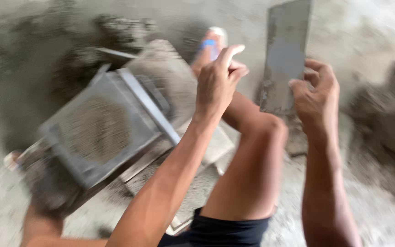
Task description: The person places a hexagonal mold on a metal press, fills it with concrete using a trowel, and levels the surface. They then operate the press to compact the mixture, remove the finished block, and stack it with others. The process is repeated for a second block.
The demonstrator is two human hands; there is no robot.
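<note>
The picture is motion-blurred. My right hand [315, 89] grips a flat grey rectangular trowel blade [285, 50], smeared with cement, held upright above the floor. My left hand [218, 80] hovers beside it, fingers loosely curled with the forefinger raised, holding nothing. Below the left arm sits a square metal mould frame [99, 130] filled with grainy grey mix, resting on flat boards [174, 82]. My bent knee [264, 132] is between the two arms.
Heaps of damp grey sand or cement [385, 123] lie on the concrete floor at right and at the back left [120, 25]. My foot in a sandal with a blue strap [211, 45] rests behind the boards.
</note>
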